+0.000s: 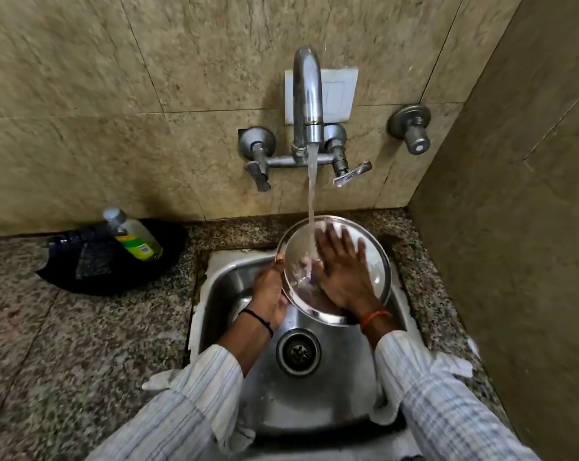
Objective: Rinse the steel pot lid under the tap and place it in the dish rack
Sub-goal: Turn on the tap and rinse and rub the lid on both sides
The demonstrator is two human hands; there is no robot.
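The round steel pot lid (pixel 298 242) is tilted over the steel sink (pixel 228 281), under the tap (pixel 308 91). A stream of water (pixel 311 194) falls from the spout onto the lid's inner face. My left hand (pixel 269 291) grips the lid's left rim. My right hand (pixel 343 271) lies flat on the lid's inner surface, fingers spread, beside the stream. No dish rack is in view.
A black tray (pixel 91 271) with a scrub pad and a green soap bottle (pixel 135 236) sits on the granite counter (pixel 65 344) to the left. A tiled wall rises close on the right. The sink drain (pixel 298 352) lies below my wrists.
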